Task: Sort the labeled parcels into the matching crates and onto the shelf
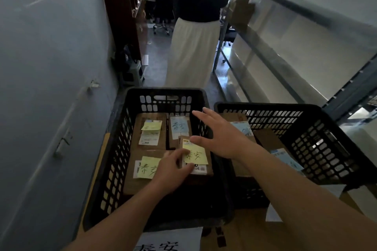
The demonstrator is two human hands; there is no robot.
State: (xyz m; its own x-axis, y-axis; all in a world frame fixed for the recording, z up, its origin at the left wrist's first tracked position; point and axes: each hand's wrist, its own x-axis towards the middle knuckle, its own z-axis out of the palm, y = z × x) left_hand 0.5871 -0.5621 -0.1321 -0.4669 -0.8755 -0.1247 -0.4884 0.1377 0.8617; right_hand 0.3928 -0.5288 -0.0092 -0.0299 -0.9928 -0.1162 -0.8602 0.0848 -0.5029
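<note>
Left hand pinches the small parcel with the yellow note, sitting in the left crate on top of other boxes. Right hand spread flat above it, gripping nothing. Right crate alongside, touching I think. A person in a white skirt blocks the aisle by the shelf.

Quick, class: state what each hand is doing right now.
Left hand: fingers resting on the small brown cardboard parcel with a yellow note, grip unclear.
Right hand: open, holding nothing.

Matt cardboard parcels with paper notes in perforated black plastic crate.
</note>
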